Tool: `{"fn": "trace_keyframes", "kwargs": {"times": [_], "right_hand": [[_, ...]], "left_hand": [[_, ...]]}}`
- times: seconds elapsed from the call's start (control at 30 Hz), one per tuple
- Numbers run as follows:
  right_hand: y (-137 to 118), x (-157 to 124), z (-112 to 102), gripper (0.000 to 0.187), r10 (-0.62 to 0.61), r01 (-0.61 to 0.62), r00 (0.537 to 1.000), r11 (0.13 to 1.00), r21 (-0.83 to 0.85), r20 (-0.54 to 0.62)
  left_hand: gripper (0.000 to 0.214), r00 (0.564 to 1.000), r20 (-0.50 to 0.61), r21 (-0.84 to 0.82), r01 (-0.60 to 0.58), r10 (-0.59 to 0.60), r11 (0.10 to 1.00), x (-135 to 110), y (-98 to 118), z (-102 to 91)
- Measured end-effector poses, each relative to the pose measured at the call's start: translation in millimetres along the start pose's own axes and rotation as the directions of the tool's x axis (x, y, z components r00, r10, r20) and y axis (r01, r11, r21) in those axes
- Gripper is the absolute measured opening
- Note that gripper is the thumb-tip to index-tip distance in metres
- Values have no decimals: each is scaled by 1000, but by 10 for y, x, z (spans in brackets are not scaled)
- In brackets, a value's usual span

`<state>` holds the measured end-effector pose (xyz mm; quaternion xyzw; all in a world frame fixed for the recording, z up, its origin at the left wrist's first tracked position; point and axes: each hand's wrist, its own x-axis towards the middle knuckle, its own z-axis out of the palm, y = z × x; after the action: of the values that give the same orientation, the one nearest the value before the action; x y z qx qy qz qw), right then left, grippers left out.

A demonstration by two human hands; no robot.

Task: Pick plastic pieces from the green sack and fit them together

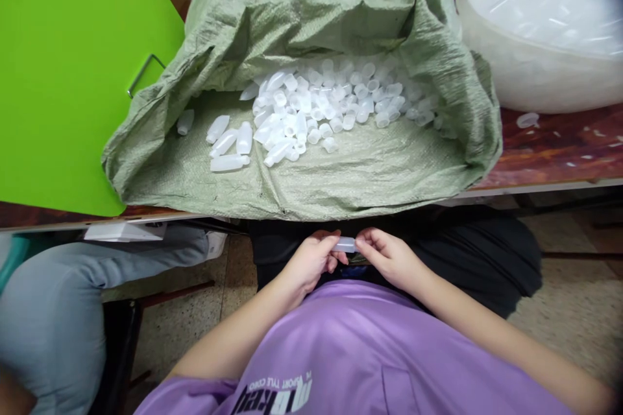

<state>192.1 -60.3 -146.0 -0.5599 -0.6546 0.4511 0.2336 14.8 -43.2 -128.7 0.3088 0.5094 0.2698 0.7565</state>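
A small translucent white plastic tube (345,245) lies level between my two hands, just above my lap. My left hand (316,256) is closed on its left end, the thumb on top. At the tube's right end my right hand (387,256) pinches with thumb and fingertips; that tip is hidden by the fingers. Beyond my hands, a green woven sack (341,191) lies open on the table. Inside it is a heap of similar translucent plastic pieces (311,110), with several loose bottle-shaped ones (228,142) left of the heap.
A large translucent tub (535,78) full of white plastic pieces stands at the right on the red table (559,149), a small loose piece (528,120) nearby. A bright green board (73,78) with a metal handle is at the left. Another person's leg (53,311) is at my left.
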Motion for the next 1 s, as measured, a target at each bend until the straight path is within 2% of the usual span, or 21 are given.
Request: {"fn": "trace_keyframes", "kwargs": {"times": [0.13, 0.23, 0.3, 0.37, 0.43, 0.5, 0.53, 0.6, 0.67, 0.73, 0.8, 0.9, 1.0], "right_hand": [[61, 30, 45, 31, -95, 95, 995, 995, -7, -1], [47, 26, -16, 27, -209, 210, 977, 977, -41, 28], [22, 19, -62, 24, -286, 288, 957, 956, -57, 51], [-1, 12, -84, 24, -372, 378, 925, 921, -91, 73], [-18, 7, -75, 25, -487, 495, 869, 851, -178, 85], [-30, 10, -45, 26, -571, 568, 818, 783, -254, 71], [-35, 16, -27, 26, -575, 564, 817, 784, -259, 41], [-39, 36, 10, 28, -511, 494, 859, 846, -203, -40], [-31, 62, 42, 31, -425, 410, 899, 901, -140, -105], [-9, 85, 69, 34, -368, 356, 920, 928, -106, -132], [24, 98, 98, 36, -313, 307, 939, 950, -65, -140], [92, 95, 164, 39, -210, 212, 967, 977, -1, -143], [180, 90, 259, 44, -96, 102, 985, 994, 37, -142]], "left_hand": [[31, 999, 33, -34, 24, -23, 999, -11, 5, -5], [33, 980, 183, 11, 77, -78, 997, -20, 78, -58], [32, 930, 332, 97, 135, -160, 986, -16, 160, -116], [29, 850, 458, 239, 163, -259, 957, -6, 260, -164], [27, 780, 518, 418, 127, -351, 900, 3, 363, -176], [26, 754, 510, 594, 38, -413, 803, 5, 443, -142], [25, 763, 492, 667, -20, -420, 745, 2, 467, -110], [23, 824, 437, 765, -130, -361, 630, -6, 474, -28], [20, 905, 357, 829, -192, -233, 526, -14, 429, 57], [17, 955, 275, 887, -206, -114, 413, -15, 353, 125], [16, 973, 228, 938, -209, -40, 277, -10, 276, 169], [18, 976, 212, 973, -215, 39, 83, 7, 201, 202], [21, 977, 206, 978, -204, 44, -53, 47, 180, 219]]}}
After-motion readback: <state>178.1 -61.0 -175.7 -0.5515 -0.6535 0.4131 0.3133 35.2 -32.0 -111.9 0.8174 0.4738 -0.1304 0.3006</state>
